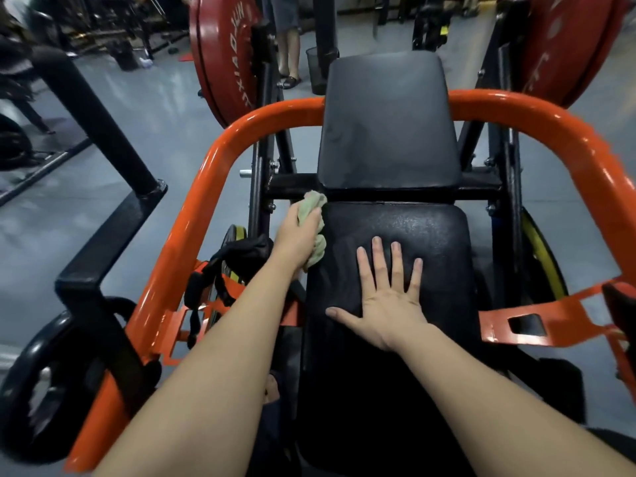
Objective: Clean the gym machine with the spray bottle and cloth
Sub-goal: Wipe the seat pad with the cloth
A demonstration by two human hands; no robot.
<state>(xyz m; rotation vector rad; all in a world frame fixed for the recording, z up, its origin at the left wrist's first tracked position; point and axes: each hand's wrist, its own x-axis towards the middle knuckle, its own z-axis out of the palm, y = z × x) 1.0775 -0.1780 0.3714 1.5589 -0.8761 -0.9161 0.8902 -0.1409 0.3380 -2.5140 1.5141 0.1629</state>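
**Head view: wiping of a plate-loaded gym machine [481,187].** The left hand [297,235] grips one bunched pale-green cloth [312,204], fingers curled round it. It presses the cloth against the left edge of the lower pad [430,235], close to the gap beneath the upper pad [389,122]. The right hand [389,304] lies flat in the middle of the lower pad, fingers straight and spread, holding nothing; it probably serves as a brace. The spray bottle is not in view, so its place cannot be told. Progress, by judgement: a fine speckled sheen on the far part of the lower pad suggests liquid already applied, so the wiping stage is in hand and about midway on this pad. Faint smears mark the upper pad, but whether it is finished cannot be told. The orange tube [213,166] and the side brackets show no sign either way and probably remain to be wiped. Count: two hands, one cloth, two black pads, one curved orange tube, and two red weight plates [223,53], one at each upper side. There is also one dark glove-like item [241,253] draped on the frame at left, and one mesh bin [315,70] on the floor beyond. No spray bottle is visible.
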